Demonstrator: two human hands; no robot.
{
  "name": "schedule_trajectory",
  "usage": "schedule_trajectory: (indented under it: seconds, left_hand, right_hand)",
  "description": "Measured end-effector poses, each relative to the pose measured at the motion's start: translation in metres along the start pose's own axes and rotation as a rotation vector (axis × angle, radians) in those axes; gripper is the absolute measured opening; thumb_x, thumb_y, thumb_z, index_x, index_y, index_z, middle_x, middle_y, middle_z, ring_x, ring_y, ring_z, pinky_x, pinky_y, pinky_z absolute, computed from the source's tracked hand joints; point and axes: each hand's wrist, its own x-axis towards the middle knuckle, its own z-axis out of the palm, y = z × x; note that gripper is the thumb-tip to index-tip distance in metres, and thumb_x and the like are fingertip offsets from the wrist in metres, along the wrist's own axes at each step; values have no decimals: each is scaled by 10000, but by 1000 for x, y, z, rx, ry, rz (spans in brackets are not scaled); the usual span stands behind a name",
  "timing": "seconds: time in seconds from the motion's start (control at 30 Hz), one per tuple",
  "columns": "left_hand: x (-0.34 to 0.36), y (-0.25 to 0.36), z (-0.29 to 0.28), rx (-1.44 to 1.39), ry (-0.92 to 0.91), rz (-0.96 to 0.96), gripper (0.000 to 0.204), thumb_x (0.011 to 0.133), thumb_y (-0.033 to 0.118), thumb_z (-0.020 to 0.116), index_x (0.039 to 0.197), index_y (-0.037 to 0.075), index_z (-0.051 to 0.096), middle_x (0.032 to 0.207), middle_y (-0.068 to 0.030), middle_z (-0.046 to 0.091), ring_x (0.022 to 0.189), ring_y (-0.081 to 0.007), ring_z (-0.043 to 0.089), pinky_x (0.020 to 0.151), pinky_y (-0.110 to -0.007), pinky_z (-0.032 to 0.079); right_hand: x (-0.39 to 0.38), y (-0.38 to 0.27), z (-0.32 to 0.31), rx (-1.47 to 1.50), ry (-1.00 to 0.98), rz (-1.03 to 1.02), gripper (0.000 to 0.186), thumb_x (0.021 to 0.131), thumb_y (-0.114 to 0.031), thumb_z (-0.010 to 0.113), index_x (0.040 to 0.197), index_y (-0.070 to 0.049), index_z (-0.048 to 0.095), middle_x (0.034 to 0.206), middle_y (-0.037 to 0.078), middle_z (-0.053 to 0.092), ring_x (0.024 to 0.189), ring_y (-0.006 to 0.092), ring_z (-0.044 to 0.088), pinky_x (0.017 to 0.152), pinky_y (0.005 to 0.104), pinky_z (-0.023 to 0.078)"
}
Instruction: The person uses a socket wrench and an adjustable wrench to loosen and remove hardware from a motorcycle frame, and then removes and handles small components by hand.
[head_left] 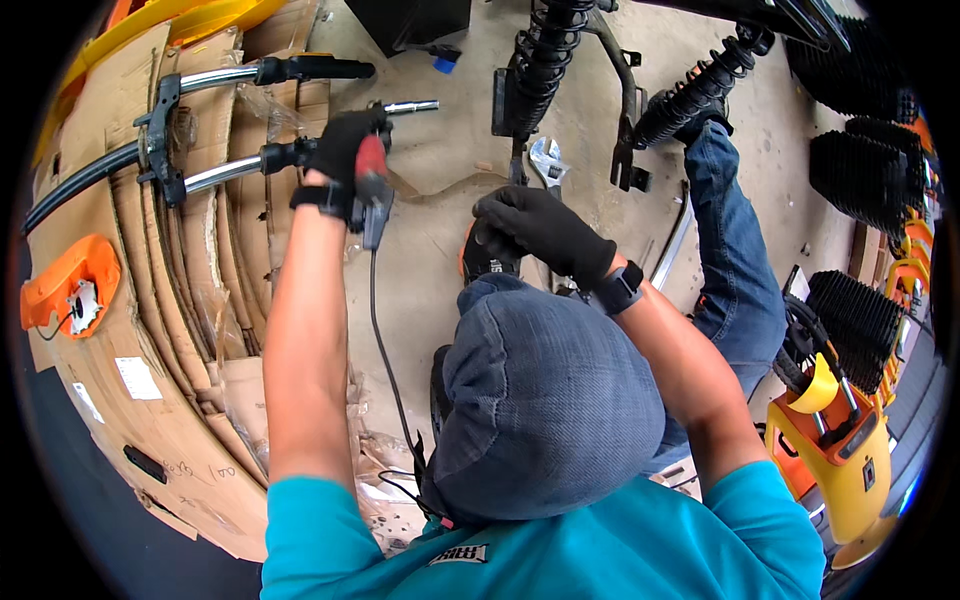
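My left hand point(345, 150), in a black glove, grips a red-and-black corded tool point(372, 200) at upper middle left, its cable running down past my leg. My right hand point(540, 230), also gloved, is closed above my shoe point(480, 260); whether its fingers hold anything is hidden. Behind it lies a silver adjustable wrench point(550, 155). A black coil-spring shock point(543, 60) stands above, with a second shock point(690, 95) slanting to its right beside my foot. A front-fork assembly point(160, 140) with chrome tubes rests on layered cardboard to the left of my left hand.
Cardboard sheets point(140, 370) cover the left, bearing an orange plastic part point(70, 285). Black ribbed stacked parts point(850, 175) line the right, with a yellow plastic assembly point(840, 450) below. A metal bar point(668, 245) lies beside my right leg. A black box point(410, 20) sits at the top.
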Motion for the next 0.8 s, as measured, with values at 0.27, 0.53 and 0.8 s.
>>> schedule_trajectory:
  seconds: [0.27,0.53,0.8]
  left_hand:
    - [-40,3,108,-355,693,263,310,793,93,644,1009,-21,453,805,-100,565,584,-171,606,511,-296,506]
    - [-104,31,108,-710,185,240,429,878,91,572,1268,0,418,1017,-116,605,910,-195,642,755,-328,563]
    - [-127,35,79,-596,31,312,393,867,98,578,1246,52,486,1034,-65,590,902,-153,651,749,-306,599]
  right_hand:
    - [6,-24,21,-207,-123,-137,460,884,-400,624,1055,24,575,855,99,617,760,138,601,648,278,506]
    - [-23,-8,14,-369,105,-279,368,813,-283,666,1060,-29,570,793,61,538,716,129,526,649,298,456]
    - [-59,8,15,-473,194,-371,339,842,-229,663,1111,-31,603,706,63,580,622,111,559,550,277,450]
